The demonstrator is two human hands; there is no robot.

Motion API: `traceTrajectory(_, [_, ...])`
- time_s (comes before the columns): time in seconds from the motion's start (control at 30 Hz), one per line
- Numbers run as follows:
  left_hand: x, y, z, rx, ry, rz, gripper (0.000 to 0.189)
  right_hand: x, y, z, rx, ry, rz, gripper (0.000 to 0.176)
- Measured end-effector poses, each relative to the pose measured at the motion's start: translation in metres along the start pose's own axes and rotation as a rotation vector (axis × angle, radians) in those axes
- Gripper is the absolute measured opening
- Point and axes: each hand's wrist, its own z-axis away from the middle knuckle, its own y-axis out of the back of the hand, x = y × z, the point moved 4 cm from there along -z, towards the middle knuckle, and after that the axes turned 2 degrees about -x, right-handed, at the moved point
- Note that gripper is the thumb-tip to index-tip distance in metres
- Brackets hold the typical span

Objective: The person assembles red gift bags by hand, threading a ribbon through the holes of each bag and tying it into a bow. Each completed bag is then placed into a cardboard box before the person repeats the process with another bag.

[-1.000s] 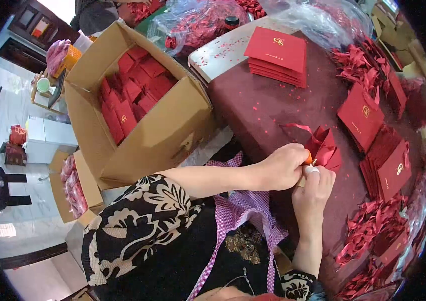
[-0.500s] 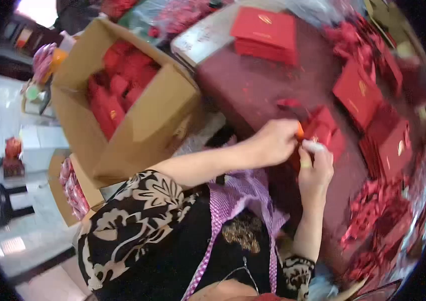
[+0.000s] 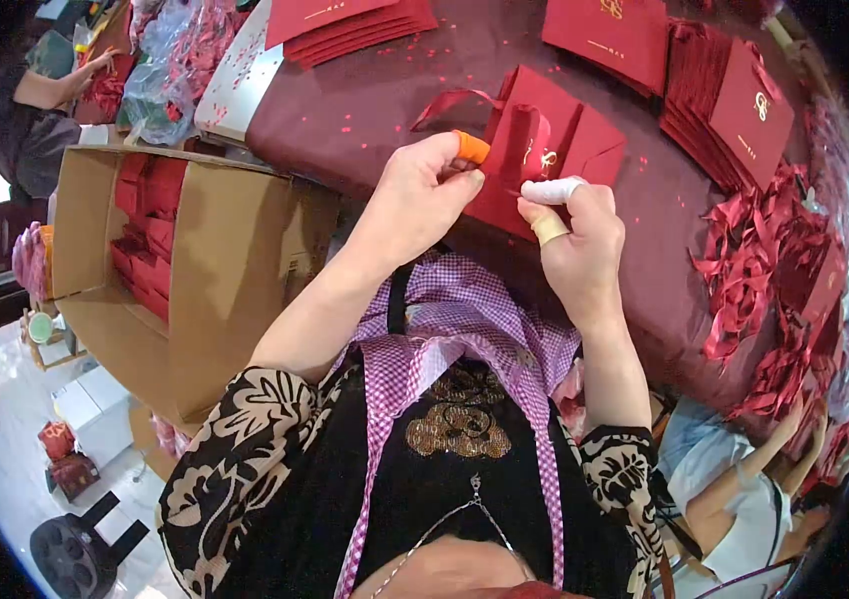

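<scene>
A red paper gift bag (image 3: 589, 150) with gold lettering lies on the cloth-covered table under both hands. A red ribbon (image 3: 535, 135) loops across its front, and a loose length curls out to the left. My left hand (image 3: 422, 195), an orange cover on its index finger, pinches at the ribbon beside the bag's left part. My right hand (image 3: 584, 240), with white tape on the index finger and a yellowish band on the thumb, pinches the ribbon close by. The fingertips mostly hide the ribbon's ends.
Stacks of red bags stand at the back (image 3: 359, 30) and right (image 3: 734, 110). Ribbons (image 3: 744, 270) heap at the right edge. A cardboard box (image 3: 225, 270) holding red bags stands left. Other people are at far left (image 3: 25, 130) and lower right (image 3: 744, 509).
The view has shifted, with the box now farther left and the bag higher up. Both hands stay close together at the bag, now seen more sharply, with their fingertips slightly apart.
</scene>
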Motion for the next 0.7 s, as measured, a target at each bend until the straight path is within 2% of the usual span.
traceTrajectory(0.17, [0.007,-0.003,0.002,0.007,0.028,0.002,0.019,-0.004,-0.002,-0.004,0.019,0.057,-0.002,0.012])
traceTrajectory(0.27, [0.01,-0.006,0.003,0.001,-0.037,-0.018,0.019,-0.005,-0.003,-0.007,0.035,0.089,0.035,0.012])
traceTrajectory(0.33, [0.006,-0.007,0.004,-0.021,0.041,-0.024,0.021,-0.006,-0.003,-0.007,0.021,0.1,0.043,0.013])
traceTrajectory(0.43, [0.006,-0.008,0.004,-0.01,-0.023,-0.101,0.018,-0.011,-0.005,-0.011,-0.043,0.128,0.087,0.012])
traceTrajectory(0.47, [0.011,-0.006,0.005,0.043,-0.169,-0.241,0.018,-0.015,-0.005,-0.013,-0.058,0.135,0.11,0.012])
traceTrajectory(0.57, [0.015,-0.009,0.007,0.16,-0.352,-0.321,0.015,-0.017,-0.006,-0.014,-0.129,0.141,0.129,0.012])
traceTrajectory(0.63, [0.021,-0.012,0.009,0.153,-0.32,-0.271,0.012,-0.017,-0.005,-0.017,-0.153,0.074,0.061,0.012])
traceTrajectory(0.7, [0.02,-0.016,0.01,0.119,-0.304,-0.267,0.013,-0.02,-0.007,-0.017,-0.142,0.076,0.124,0.011])
